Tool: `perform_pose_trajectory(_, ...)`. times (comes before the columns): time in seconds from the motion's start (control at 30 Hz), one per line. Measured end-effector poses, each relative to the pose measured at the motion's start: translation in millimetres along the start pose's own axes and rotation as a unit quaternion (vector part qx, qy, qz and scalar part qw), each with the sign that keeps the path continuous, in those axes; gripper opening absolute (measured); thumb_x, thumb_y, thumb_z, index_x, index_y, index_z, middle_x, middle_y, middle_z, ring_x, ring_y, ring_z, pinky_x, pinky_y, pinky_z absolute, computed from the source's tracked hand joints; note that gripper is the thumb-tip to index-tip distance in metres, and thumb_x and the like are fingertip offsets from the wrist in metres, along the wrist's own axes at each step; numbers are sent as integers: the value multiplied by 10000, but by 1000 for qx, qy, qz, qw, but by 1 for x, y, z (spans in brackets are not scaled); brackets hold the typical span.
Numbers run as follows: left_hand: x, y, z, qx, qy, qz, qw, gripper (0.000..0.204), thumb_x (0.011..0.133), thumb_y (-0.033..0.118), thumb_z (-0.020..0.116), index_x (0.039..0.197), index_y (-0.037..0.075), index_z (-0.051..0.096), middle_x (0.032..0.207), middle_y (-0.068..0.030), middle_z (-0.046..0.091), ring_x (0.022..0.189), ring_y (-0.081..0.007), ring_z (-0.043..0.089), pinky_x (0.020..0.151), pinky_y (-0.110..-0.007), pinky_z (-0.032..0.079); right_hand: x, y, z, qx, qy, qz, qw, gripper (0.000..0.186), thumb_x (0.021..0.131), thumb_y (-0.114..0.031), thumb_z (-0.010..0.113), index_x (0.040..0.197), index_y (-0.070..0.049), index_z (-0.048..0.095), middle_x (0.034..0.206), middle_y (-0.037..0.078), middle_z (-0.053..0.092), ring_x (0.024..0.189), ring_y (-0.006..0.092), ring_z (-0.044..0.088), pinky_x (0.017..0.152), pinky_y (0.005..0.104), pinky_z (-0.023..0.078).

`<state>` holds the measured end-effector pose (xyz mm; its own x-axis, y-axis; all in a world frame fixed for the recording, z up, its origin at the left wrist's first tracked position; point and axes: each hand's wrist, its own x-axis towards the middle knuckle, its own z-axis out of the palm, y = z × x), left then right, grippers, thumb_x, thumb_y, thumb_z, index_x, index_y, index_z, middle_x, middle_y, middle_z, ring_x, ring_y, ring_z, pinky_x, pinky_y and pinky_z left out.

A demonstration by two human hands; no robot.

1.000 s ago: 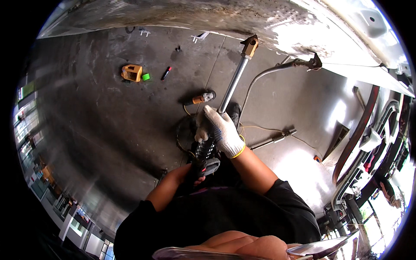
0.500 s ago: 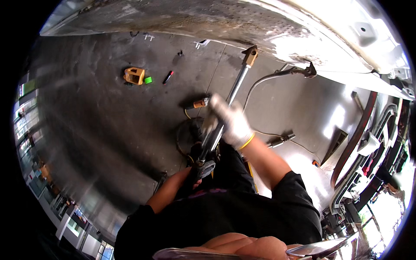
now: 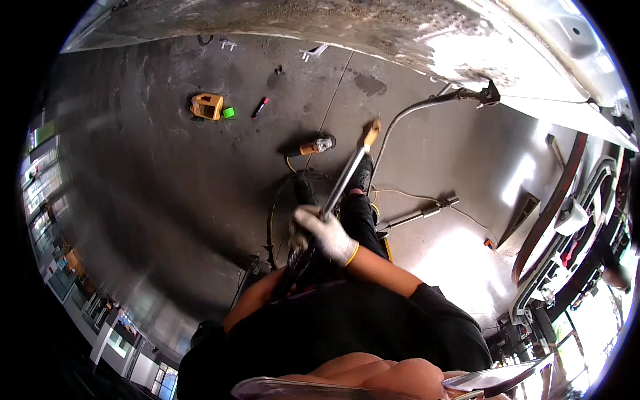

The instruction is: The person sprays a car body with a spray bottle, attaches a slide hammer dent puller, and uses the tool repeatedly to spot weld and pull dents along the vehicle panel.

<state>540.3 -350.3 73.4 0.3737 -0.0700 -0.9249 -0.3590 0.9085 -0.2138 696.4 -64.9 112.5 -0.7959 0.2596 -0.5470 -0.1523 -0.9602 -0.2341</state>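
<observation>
A long chrome slide hammer (image 3: pixel 345 180) with a brass-coloured head slants up from my lap, its head clear of the pale, dirt-streaked vehicle panel (image 3: pixel 373 30) above. In a white glove with a yellow cuff, my right hand (image 3: pixel 327 235) is closed round the shaft, slightly blurred. My left hand (image 3: pixel 285 275) is at the tool's dark lower end, mostly hidden behind it. An orange and grey angle grinder (image 3: pixel 313 145) lies on the floor beyond my knees. Right of the shaft, a bent metal bar (image 3: pixel 413 110) runs up to a dark clamp at the panel's edge.
On the floor lie a yellow plastic piece (image 3: pixel 208 107), a green block (image 3: pixel 229 113) and a red-and-black marker (image 3: pixel 261 107). Cords trail around my legs. A metal rod-like tool (image 3: pixel 427 212) lies to the right, before a rack of long curved parts (image 3: pixel 567 207).
The slide hammer's head has come away from the panel and swung down toward me. My right hand has moved lower and left, nearer my body. The grinder now shows fully.
</observation>
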Motion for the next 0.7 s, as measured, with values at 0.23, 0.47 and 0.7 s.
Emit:
perform_pose_trajectory(0.23,1,43,39,-130,-58,-38,989,368,1088,496,543,1129,139,624,811,-102,691,637,-217,671,537,-327,549,9,-64,0,1,7,-38,999,453,1155,-389,475,991,8,620,642,91,598,610,257,652,665,404,566)
perform_pose_trajectory(0.47,-2,60,57,-118,-68,-67,988,345,1081,494,551,1106,155,611,796,-106,683,621,-244,662,551,-368,551,11,-86,6,5,39,-72,997,465,1161,-383,468,969,9,625,610,107,581,552,281,634,630,421,567)
perform_pose_trajectory(0.7,-19,87,70,-121,-102,-91,983,343,1072,508,557,1072,167,594,798,-119,679,607,-263,650,563,-386,555,16,-88,-4,18,25,-84,996,448,1158,-380,475,970,1,619,604,112,571,555,305,636,636,450,568)
